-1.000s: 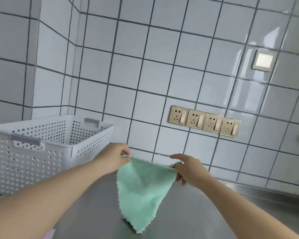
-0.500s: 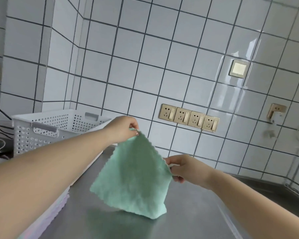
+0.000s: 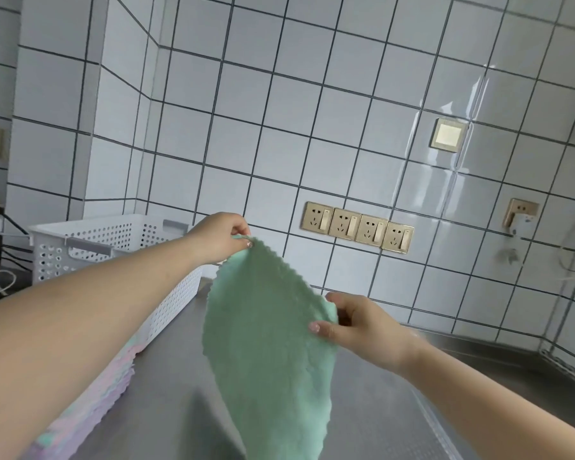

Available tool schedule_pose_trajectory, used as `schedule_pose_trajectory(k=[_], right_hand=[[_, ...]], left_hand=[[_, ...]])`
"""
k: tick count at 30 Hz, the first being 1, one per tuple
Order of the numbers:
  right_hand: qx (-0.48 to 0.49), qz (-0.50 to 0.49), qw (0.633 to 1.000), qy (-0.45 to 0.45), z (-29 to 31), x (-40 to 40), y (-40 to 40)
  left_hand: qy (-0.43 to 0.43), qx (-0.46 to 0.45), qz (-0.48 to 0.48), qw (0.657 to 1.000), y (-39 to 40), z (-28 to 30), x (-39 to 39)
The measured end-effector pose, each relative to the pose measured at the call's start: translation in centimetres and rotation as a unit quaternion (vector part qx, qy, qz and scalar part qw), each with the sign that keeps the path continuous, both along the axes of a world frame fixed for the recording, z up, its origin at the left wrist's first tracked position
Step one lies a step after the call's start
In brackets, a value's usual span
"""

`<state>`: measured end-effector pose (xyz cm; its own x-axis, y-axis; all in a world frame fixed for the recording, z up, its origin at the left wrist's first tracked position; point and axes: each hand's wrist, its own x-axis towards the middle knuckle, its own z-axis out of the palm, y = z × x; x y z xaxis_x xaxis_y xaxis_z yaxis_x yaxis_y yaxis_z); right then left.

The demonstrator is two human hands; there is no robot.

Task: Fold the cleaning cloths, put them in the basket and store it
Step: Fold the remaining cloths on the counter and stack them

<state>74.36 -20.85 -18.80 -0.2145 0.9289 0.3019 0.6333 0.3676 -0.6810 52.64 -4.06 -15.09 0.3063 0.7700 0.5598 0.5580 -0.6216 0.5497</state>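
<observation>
- Left hand (image 3: 220, 236) is pinching the top corner of a mint-green fleecy cleaning cloth with scalloped edges (image 3: 266, 343); right hand (image 3: 362, 327) is pinching its right corner, lower down, so the cloth is hanging in the air above the counter.
- Stack of pastel pink, lilac and green cloths (image 3: 90, 413) is lying at the near left on the brushed steel counter (image 3: 379, 410).
- White perforated plastic basket (image 3: 113, 247) is standing beyond the stack, partly behind the left forearm.
- Four brass-coloured wall sockets (image 3: 357, 226) are sitting in a row on the white tiled wall (image 3: 279, 111).
</observation>
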Motion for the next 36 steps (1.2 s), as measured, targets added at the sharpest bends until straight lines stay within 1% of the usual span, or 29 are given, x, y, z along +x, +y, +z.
schedule_pose_trajectory(k=[2, 5, 8, 12, 14, 16, 18, 20, 24, 27, 29, 30, 31, 34, 36], right_hand=[[0.028, -0.010, 0.999, 0.011, -0.2, 0.0, 0.3], [0.041, -0.026, 0.998, 0.043, -0.1, 0.4, 1.1], [0.070, -0.094, 0.992, 0.042, -0.1, 2.2, 2.6], [0.094, -0.194, 0.976, -0.001, -0.7, 5.5, 5.6], [0.115, -0.245, 0.962, -0.044, -0.6, 7.3, 7.0], [0.136, -0.288, 0.946, -0.064, -0.3, 9.0, 8.1], [0.162, -0.320, 0.931, -0.066, 0.2, 10.3, 9.0], [0.180, -0.337, 0.923, -0.050, 0.7, 11.3, 9.4], [0.177, -0.339, 0.924, -0.015, 0.3, 11.8, 8.5], [0.164, -0.342, 0.925, 0.017, -2.2, 11.3, 6.8], [0.152, -0.350, 0.924, 0.021, -4.8, 10.8, 5.1], [0.144, -0.350, 0.925, 0.019, -6.4, 10.5, 4.2], [0.132, -0.349, 0.928, 0.015, -8.0, 10.4, 3.2], [0.058, -0.353, 0.934, -0.003, -13.5, 10.3, -0.3], [0.012, -0.356, 0.934, -0.015, -16.8, 10.1, -2.6]], left_hand=[[0.002, 0.000, 0.000, 1.000, 0.3, 0.0, 0.1], [0.008, 0.007, 0.011, 1.000, 1.1, -0.2, 0.3], [0.000, 0.006, 0.030, 1.000, 2.2, -0.7, 0.4], [0.009, 0.020, 0.055, 0.998, 4.0, -2.0, 0.7], [-0.014, 0.046, 0.070, 0.996, 4.7, -2.6, 1.0], [-0.058, 0.092, 0.086, 0.990, 5.2, -2.8, 1.5], [-0.090, 0.128, 0.091, 0.983, 5.4, -2.7, 2.1], [-0.103, 0.140, 0.083, 0.981, 5.3, -2.5, 2.7], [-0.128, 0.113, 0.050, 0.984, 4.6, -3.3, 3.5], [-0.184, 0.071, 0.038, 0.980, 2.9, -5.7, 3.9], [-0.214, 0.033, 0.037, 0.976, 1.1, -8.5, 4.0], [-0.211, 0.019, 0.034, 0.977, 0.1, -10.2, 3.8], [-0.190, 0.016, 0.027, 0.981, -0.8, -12.0, 3.6], [-0.082, 0.008, -0.003, 0.997, -4.4, -17.2, 2.4], [-0.035, -0.031, -0.013, 0.999, -6.4, -19.9, 1.2]])
